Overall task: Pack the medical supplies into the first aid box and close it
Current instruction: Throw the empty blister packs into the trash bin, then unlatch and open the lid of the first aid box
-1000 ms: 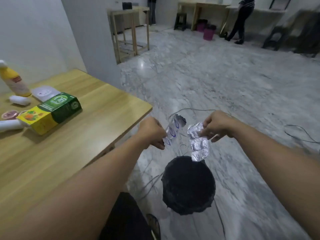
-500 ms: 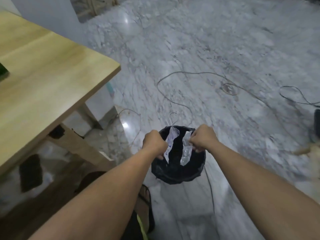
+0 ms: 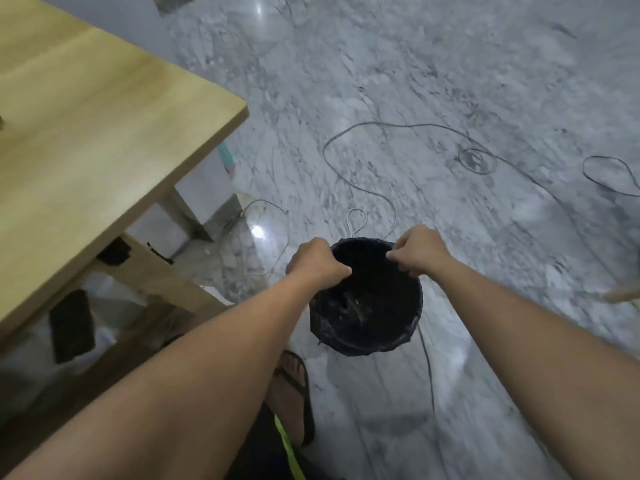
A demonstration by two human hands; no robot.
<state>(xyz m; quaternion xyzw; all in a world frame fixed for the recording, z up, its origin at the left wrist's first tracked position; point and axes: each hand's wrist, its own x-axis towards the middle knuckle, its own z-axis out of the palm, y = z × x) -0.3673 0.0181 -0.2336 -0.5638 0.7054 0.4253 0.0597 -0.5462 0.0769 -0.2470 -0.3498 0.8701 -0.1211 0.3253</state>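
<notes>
While both my hands hover over the bin (image 3: 367,306), left hand (image 3: 317,261) and right hand (image 3: 417,251) curl on nothing I can see; no box or supplies show, though blister strips would be light, crinkly, edge-pinched.

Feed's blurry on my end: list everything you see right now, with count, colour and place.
bin: one, black with a black liner, on the floor below both hands.
table: one, light wood, left side.
cables: several thin grey ones, looping across the grey marble floor.
dark flat object: one, black, under the table; too blurred to identify.
sandalled foot: one, black strap, beside the bin.
left hand: fingers curled, over the bin's left rim; no blister strip visible.
right hand: fingers curled, over the bin's right rim; nothing visible in it.
</notes>
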